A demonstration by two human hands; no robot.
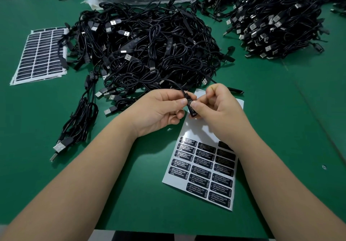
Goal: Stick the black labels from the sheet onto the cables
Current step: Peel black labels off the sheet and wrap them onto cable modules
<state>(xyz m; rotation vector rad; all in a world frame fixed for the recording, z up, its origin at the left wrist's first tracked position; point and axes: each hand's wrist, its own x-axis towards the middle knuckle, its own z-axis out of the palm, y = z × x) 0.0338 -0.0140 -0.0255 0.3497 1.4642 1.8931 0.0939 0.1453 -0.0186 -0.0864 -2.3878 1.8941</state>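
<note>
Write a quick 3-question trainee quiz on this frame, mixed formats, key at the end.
1. True or false: the label sheet under the hands is still full.
2. Multiple choice: what do the left hand and right hand grip together? A) a USB plug B) a small black controller block on a cable C) a loose label
3. Short answer: where does the spare sheet stack lie relative to the big cable pile?

Key
1. False: its upper part is bare, labels remain only lower down.
2. B
3. To the pile's left, on the green table.
</note>
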